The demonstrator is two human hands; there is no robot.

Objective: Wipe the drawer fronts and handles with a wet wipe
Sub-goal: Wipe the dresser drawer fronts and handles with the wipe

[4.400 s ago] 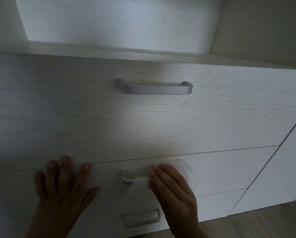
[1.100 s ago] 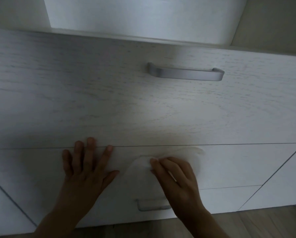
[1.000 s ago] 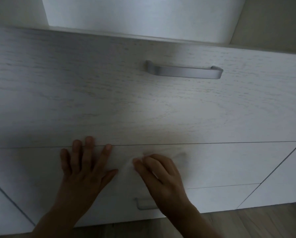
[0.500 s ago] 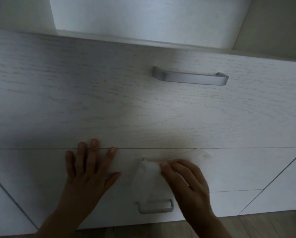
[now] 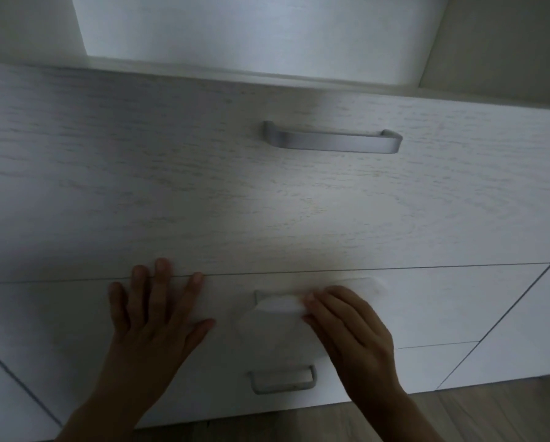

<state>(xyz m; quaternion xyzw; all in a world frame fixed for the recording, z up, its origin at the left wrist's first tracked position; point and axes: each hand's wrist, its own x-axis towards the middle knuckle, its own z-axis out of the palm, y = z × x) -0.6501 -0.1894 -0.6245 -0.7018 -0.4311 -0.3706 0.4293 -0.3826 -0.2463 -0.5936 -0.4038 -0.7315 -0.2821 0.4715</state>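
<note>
Three pale wood-grain drawer fronts are stacked before me. The top drawer front (image 5: 203, 186) carries a grey metal handle (image 5: 332, 141). On the middle drawer front (image 5: 458, 307), my right hand (image 5: 350, 333) presses a white wet wipe (image 5: 280, 306) over the middle handle (image 5: 257, 295), of which only the left end shows. My left hand (image 5: 154, 317) lies flat with fingers spread on the same front, fingertips at the seam under the top drawer. The bottom drawer's handle (image 5: 281, 379) shows between my forearms.
An open shelf recess (image 5: 251, 33) sits above the top drawer. White cabinet panels flank the drawers at the left (image 5: 8, 403) and right (image 5: 535, 330). Wooden floor (image 5: 474, 413) runs along the bottom right.
My right hand slid the wipe left and back right across the middle drawer, and now holds it over the middle handle. My left hand stayed flat on the front.
</note>
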